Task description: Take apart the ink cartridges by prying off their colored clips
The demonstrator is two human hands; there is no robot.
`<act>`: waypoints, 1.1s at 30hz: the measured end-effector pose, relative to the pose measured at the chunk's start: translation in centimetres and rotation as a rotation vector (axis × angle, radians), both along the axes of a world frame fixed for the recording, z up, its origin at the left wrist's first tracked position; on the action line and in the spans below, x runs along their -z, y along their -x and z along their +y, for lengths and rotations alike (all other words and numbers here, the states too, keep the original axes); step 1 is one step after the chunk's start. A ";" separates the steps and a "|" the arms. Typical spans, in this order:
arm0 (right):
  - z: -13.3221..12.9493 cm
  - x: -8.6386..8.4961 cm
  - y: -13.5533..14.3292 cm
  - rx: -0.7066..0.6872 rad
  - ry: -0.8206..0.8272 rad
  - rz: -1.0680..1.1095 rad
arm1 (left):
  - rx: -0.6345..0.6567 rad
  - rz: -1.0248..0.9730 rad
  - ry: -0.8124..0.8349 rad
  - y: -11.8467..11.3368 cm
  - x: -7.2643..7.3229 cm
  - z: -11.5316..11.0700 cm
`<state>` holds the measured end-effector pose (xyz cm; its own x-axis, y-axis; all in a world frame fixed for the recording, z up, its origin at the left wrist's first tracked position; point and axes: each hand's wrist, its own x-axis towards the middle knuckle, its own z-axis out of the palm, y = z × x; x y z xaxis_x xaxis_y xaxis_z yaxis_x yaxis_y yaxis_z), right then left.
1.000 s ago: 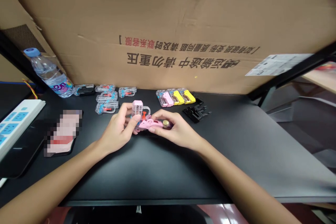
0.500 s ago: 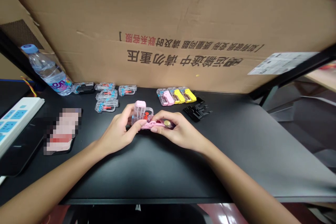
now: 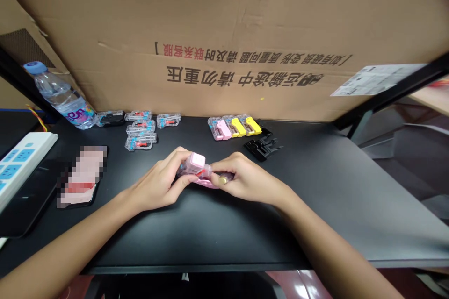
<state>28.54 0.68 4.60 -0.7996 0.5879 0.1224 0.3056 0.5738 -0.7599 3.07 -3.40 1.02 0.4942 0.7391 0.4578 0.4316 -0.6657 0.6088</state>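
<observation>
A small clear-and-pink plastic toy pistol (image 3: 197,161) is held between both hands above the black tabletop, its pink end cap facing up. My left hand (image 3: 164,181) closes on its clear body, thumb in front and fingers behind. My right hand (image 3: 242,178) pinches the other end, where a pink strip shows below. A small round gold-coloured piece (image 3: 223,180) shows by the right thumb; what it belongs to I cannot make out. Fingers hide much of the toy, including most of its red inner part.
Several clear toy bodies (image 3: 141,126) lie at back left, near a water bottle (image 3: 66,98). Pink- and yellow-gripped toys (image 3: 236,127) stand in a row behind my hands, with black plastic parts (image 3: 263,147) beside them. A phone (image 3: 82,177) and power strip (image 3: 24,159) lie left; cardboard (image 3: 224,18) walls the back.
The toy has tilted, its pink cap turning toward me and its clear loop dropping out of sight. Both hands have come slightly lower and nearer, still gripping it.
</observation>
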 end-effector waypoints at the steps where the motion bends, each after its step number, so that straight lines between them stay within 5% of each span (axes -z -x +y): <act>1: -0.2 -0.1 0.0 0.010 -0.023 -0.005 | 0.001 0.012 -0.010 0.0 -0.1 -0.1; 19: -0.2 -0.5 -0.1 0.051 -0.055 -0.074 | -0.080 -0.136 -0.353 0.8 -0.5 0.4; 23: 1.2 -0.5 -1.6 0.128 -0.069 -0.165 | -0.213 -0.032 -0.189 1.3 -0.9 0.4; 28: 3.8 -0.1 -5.0 0.386 -0.226 -0.317 | -0.351 0.249 -0.043 2.7 -2.7 1.4; 33: 4.8 0.2 -7.3 0.513 -0.247 -0.552 | -0.347 0.484 0.134 4.1 -3.9 2.3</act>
